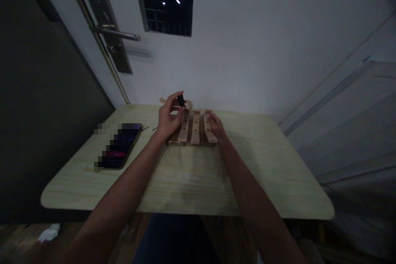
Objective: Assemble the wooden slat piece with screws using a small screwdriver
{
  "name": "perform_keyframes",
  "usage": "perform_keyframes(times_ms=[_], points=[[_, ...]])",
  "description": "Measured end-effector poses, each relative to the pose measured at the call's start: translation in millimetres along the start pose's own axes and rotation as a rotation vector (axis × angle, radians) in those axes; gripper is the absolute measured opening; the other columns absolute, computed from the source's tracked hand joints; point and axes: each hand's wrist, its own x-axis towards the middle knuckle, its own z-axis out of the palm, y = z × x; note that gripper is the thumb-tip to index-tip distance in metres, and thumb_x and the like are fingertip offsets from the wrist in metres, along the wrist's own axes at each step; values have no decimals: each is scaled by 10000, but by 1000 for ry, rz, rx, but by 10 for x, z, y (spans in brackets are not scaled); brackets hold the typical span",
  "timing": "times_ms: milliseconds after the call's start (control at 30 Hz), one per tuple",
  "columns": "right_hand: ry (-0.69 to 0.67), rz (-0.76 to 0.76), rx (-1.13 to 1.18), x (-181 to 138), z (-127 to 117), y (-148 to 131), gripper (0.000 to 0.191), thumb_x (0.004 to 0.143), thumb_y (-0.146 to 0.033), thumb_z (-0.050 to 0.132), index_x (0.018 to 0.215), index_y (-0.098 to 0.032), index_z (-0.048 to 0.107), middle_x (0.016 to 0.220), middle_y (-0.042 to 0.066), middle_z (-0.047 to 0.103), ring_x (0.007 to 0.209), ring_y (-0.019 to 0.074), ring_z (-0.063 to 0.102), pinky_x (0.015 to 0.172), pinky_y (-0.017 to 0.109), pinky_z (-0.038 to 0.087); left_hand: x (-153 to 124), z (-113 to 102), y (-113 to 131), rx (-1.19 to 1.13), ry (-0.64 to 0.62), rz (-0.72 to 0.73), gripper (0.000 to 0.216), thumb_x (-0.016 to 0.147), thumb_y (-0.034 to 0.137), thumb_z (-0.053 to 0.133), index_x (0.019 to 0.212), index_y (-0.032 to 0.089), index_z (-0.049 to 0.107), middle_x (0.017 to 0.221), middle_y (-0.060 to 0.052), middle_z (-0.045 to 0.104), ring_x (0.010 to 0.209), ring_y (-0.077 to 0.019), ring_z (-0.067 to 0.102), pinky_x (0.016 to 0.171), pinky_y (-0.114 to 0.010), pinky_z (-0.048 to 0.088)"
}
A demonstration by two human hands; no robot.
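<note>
My left hand (169, 117) is closed around a small black-handled screwdriver (181, 100). The tool stands nearly upright, its thin end down at the leftmost wooden strip (183, 132). A middle wooden strip (196, 128) and a right wooden strip (209, 132) lie beside it, each with dark holes. All three rest across a brown board (175, 137) on the table. At the board's right end, my right hand (217, 126) grips the upper part of the right strip. Whether the screwdriver's tip sits in a hole is too small to tell.
A pale wooden piece (162, 100) lies behind my left hand. On the left of the table (198, 189) is a phone (122, 148), with a thin dark rod (145, 128) near it. A white door with a metal handle (119, 34) rises behind the table.
</note>
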Motion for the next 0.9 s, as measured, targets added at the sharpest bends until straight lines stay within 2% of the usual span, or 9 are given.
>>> perform_keyframes(times_ms=[100,233,333,567,900], points=[[-5,-4,1,6,1,4,351,802,-580,447,765,-238,517,736,26,570,729,202,513,693,337,436,-13,43,24,-75,-9,-23,489,903,344,587,1353,264,416,1061,-76,688,871,-164,700,712,-284,592],[-14,-1,-4,22,-7,23,345,801,-578,447,757,-240,502,728,17,557,724,197,511,702,333,429,-51,119,59,-178,-146,-41,462,892,339,606,1314,245,444,992,-65,708,864,-163,717,676,-250,583],[-15,1,-9,29,-12,36,330,802,-564,455,738,-242,491,715,16,546,718,200,510,705,339,431,-62,133,89,-202,-200,-44,457,876,331,631,1295,243,473,989,-64,717,899,-174,722,695,-256,590],[-6,-6,-7,25,-12,37,334,813,-556,460,762,-233,526,763,38,585,793,221,539,756,360,454,-34,101,144,-199,-228,-16,414,868,293,651,1256,230,521,1041,-68,705,940,-176,718,717,-243,591],[-2,-6,-1,37,-4,72,359,824,-575,453,753,-233,538,748,39,588,800,224,541,779,380,466,-43,123,79,-274,-214,-75,449,829,271,697,1250,234,547,1071,-59,677,938,-163,696,717,-234,583]])
